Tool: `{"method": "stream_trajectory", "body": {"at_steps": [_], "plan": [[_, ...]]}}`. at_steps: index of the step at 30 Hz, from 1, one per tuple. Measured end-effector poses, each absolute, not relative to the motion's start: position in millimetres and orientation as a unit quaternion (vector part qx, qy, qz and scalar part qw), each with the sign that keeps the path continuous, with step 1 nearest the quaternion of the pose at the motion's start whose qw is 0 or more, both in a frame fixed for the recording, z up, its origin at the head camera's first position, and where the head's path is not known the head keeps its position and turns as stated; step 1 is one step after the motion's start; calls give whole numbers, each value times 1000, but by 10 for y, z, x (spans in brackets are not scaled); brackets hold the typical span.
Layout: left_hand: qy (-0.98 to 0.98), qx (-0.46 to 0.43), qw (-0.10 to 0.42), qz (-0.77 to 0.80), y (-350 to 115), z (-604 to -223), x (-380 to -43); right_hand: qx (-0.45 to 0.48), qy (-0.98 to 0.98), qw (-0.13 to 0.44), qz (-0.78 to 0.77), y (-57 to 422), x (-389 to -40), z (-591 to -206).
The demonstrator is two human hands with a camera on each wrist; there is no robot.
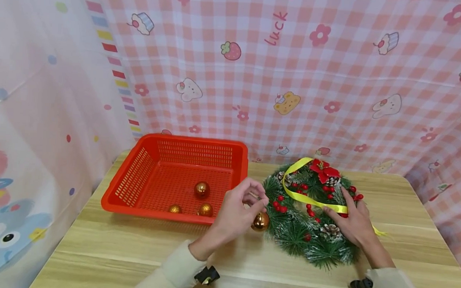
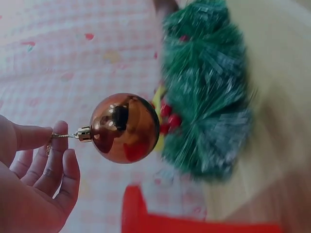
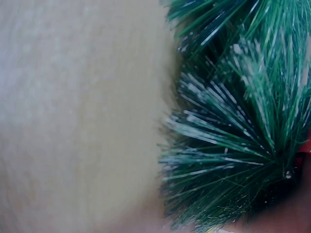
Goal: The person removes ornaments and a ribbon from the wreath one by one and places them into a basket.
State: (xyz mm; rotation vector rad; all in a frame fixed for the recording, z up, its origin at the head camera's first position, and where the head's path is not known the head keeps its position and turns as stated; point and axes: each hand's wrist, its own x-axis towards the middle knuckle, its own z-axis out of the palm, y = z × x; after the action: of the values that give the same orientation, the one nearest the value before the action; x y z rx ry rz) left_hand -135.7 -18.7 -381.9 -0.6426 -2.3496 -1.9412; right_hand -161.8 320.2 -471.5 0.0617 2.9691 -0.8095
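My left hand (image 1: 239,209) pinches the thin gold cord (image 2: 62,136) of a shiny copper-coloured Christmas bauble (image 2: 125,128) between thumb and fingertips. The bauble hangs beside the left edge of a green wreath (image 1: 293,241) with frosted needles, red berries, pinecones and a red flower (image 1: 324,171). My right hand (image 1: 353,222) rests on the wreath's right side with thumb and index finger spread. Its thumb lies at a yellow ribbon (image 1: 296,193), which loops over the wreath and passes beneath that hand. In the right wrist view, frosted needles (image 3: 228,160) fill the right half.
Left of the wreath stands a red plastic basket (image 1: 133,206) with a shiny bauble (image 1: 202,189) and two smaller glittery ones (image 1: 205,209) inside. Both stand on a wooden table (image 1: 138,252), with a pink checked curtain (image 1: 233,96) close behind its back edge.
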Motion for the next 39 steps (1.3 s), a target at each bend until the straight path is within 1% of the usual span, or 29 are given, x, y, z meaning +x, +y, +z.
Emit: {"method": "stream_trajectory", "body": {"at_steps": [17,22,25,31,39], "plan": [[-772,-166,102,-605,-845,-3643,-1616,24,964,32,-265,3200,-1615,-4715],[-775,-145,111,-605,-992,-3663,-1664,23,964,30,-264,3203,-1621,-4728],[-779,-132,108,-603,-1039,-3692,-1685,24,964,30,-263,3202,-1619,-4727],[-802,-124,95,-577,-1045,-3752,-1701,24,964,32,-263,3203,-1613,-4715],[-816,-123,107,-555,-1042,-3818,-1750,23,965,31,-260,3194,-1617,-4710]]}}
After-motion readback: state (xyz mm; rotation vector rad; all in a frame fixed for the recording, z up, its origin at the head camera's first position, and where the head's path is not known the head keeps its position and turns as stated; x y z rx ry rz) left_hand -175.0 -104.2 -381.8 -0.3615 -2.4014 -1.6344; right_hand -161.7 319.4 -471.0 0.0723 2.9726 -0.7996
